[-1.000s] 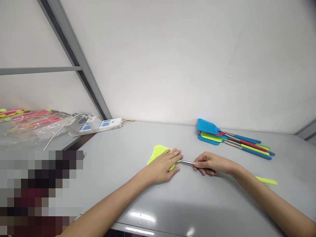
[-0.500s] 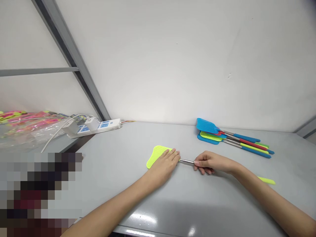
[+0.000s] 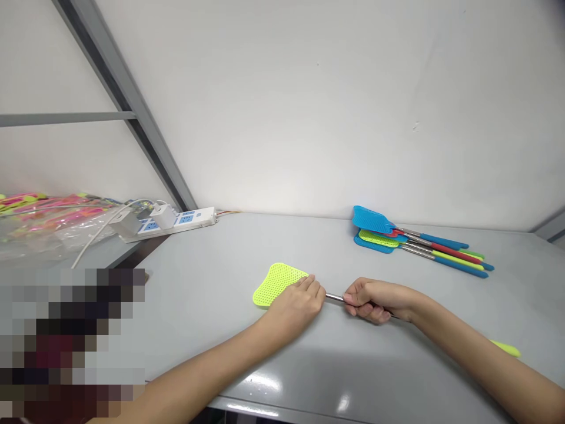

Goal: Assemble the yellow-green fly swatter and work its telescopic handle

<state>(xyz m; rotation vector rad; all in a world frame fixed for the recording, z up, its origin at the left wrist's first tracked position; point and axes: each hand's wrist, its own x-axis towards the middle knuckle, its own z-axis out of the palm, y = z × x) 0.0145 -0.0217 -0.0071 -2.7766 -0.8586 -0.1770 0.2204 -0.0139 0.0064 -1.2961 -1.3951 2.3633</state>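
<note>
- White wall (image 3: 282, 118) behind, grey tabletop (image 3: 198, 294) in front of us.
- We have the yellow-green flyswatter (image 3: 274, 285) flat at mid-table, mesh head to the left, handle (image 3: 506, 348) end poking out past our right forearm.
- Our left hand (image 3: 298, 305): fingers curled down over the neck end of the head, closed on it; thumb hidden.
- Our right hand (image 3: 375, 300): closed around the metal shaft (image 3: 334, 298), short bare stretch between hands.
- Stacked swatters (image 3: 373, 219), blue, red, yellow-green, lie near the wall, right side.
- Power strip (image 3: 194, 219) with white plugs, back left, beside clear plastic bag (image 3: 83, 227).
</note>
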